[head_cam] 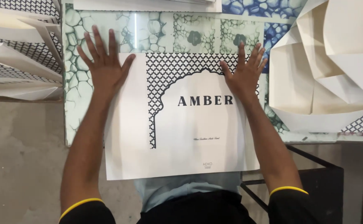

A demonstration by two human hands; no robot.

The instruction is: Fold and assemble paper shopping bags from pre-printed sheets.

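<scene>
Large white printed paper sheet w/ black lattice arch design (181, 128) pressed flat under both hands.

L hand (102, 62) is laid palm-down on sheet's upper L corner, fingers spread apart, nothing gripped; R hand (244, 70) is laid flat on upper R part, fingers also splayed, nothing clamped. Sheet is spread on a glass-topped table w/ green & blue bubble-pattern prints (77, 95), near edge overhanging toward the person. Folded cream paper pieces (327, 70) are piled at R, more folded white sheets (19, 70) at L, both apart from the hands.
</scene>
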